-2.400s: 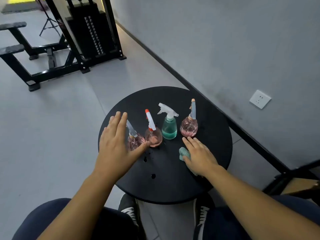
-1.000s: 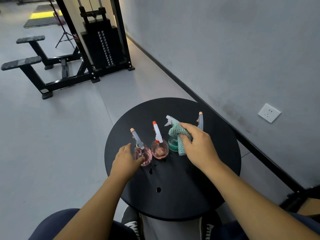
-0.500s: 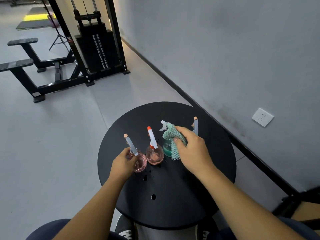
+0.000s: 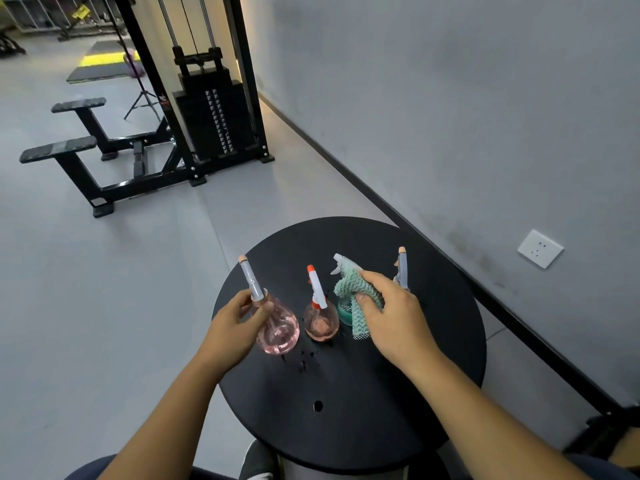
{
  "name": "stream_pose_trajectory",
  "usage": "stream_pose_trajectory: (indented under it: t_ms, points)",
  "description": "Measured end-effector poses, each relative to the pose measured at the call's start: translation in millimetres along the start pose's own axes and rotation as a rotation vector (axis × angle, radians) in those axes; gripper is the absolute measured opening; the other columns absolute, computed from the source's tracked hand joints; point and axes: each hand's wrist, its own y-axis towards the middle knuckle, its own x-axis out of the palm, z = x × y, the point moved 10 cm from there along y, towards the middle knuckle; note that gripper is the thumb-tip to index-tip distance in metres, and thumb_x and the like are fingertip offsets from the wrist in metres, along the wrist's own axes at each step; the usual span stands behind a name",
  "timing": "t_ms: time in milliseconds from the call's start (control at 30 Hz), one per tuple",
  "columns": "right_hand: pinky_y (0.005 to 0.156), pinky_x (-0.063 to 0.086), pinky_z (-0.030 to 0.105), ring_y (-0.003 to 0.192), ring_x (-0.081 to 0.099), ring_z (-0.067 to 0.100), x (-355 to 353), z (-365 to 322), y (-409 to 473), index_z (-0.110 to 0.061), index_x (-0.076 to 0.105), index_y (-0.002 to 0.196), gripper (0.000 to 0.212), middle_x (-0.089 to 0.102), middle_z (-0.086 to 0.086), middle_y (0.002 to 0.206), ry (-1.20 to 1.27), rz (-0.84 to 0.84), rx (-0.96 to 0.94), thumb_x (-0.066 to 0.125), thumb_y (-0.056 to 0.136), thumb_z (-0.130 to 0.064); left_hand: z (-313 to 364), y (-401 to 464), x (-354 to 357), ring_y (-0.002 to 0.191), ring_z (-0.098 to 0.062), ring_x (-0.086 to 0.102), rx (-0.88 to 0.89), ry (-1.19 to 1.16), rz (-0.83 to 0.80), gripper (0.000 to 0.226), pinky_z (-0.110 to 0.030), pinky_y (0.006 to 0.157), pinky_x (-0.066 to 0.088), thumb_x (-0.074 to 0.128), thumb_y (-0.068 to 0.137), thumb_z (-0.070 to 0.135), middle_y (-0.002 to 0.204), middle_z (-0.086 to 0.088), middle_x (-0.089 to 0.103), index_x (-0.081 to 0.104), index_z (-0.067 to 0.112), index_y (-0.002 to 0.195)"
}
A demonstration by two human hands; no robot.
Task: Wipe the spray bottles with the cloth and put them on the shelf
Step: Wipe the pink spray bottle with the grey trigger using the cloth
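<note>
Left hand (image 4: 231, 325) grip clenched on the neck of the leftmost pink spray bottle (image 4: 277, 327), tilted at the left edge of the round black counter (image 4: 346, 427). Right hand (image 4: 394, 313) grips the green cloth (image 4: 356, 299) against the green spray bottle (image 4: 343, 311). Orange-nozzle pink bottle (image 4: 320, 318) stands between them; fourth bottle (image 4: 401, 268) mostly hidden behind right hand.

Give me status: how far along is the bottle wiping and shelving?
Done: nothing shelved; all four bottles are at the round black table. In hand: left hand grips the leftmost pink spray bottle by its neck; right hand presses the green cloth over the green spray bottle. Left: the orange-nozzle pink bottle, the far-right bottle, then shelving all. No shelf is identifiable.
</note>
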Motion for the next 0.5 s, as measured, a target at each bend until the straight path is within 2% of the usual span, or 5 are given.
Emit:
stream_pose_trajectory:
  t_ms: [100,167,233,367,500]
  points:
    - [0.095,0.040,-0.002,0.114,0.059,-0.003,-2,-5,-2,-0.028,0.062,0.143,0.041,0.069,-0.014,0.131,0.031,-0.007,-0.009,0.062,0.104,-0.016,27,-8,-5,0.118,-0.009,0.072,0.040,-0.132,-0.041,0.017,-0.022,0.091,0.055,0.065,0.105,0.042,0.118,0.010,0.080,0.073,0.037,0.119]
    - [0.105,0.050,0.017,0.117,0.062,0.000,-4,-8,-4,-0.028,0.062,0.143,0.041,0.069,-0.015,0.130,0.058,-0.008,-0.011,0.062,0.104,-0.017,47,-15,-5,0.118,-0.005,0.071,0.077,-0.176,-0.055,0.020,-0.017,0.088,0.053,0.061,0.104,0.045,0.119,0.016,0.078,0.071,0.041,0.121]
    - [0.106,0.054,0.028,0.118,0.064,0.001,-7,-10,-5,-0.027,0.063,0.143,0.040,0.070,-0.015,0.128,0.082,0.012,-0.014,0.063,0.104,-0.017,65,-21,-2,0.119,0.005,0.068,0.118,-0.207,-0.068,0.025,-0.014,0.089,0.051,0.057,0.103,0.050,0.120,0.025,0.075,0.067,0.047,0.125]
    - [0.100,0.058,0.026,0.116,0.066,-0.001,-16,-23,-9,-0.027,0.063,0.142,0.040,0.071,-0.018,0.125,0.171,0.050,-0.046,0.064,0.103,-0.016,96,-28,2,0.122,0.011,0.064,0.217,-0.242,-0.054,0.042,-0.012,0.094,0.051,0.050,0.103,0.054,0.126,0.029,0.072,0.057,0.047,0.143]
    - [0.096,0.060,0.028,0.117,0.067,-0.001,-19,-39,-13,-0.026,0.064,0.142,0.040,0.071,-0.018,0.126,0.233,0.078,-0.109,0.065,0.103,-0.016,120,-31,7,0.120,0.003,0.068,0.316,-0.272,-0.038,0.033,-0.009,0.089,0.055,0.048,0.108,0.043,0.122,0.020,0.074,0.061,0.035,0.137]
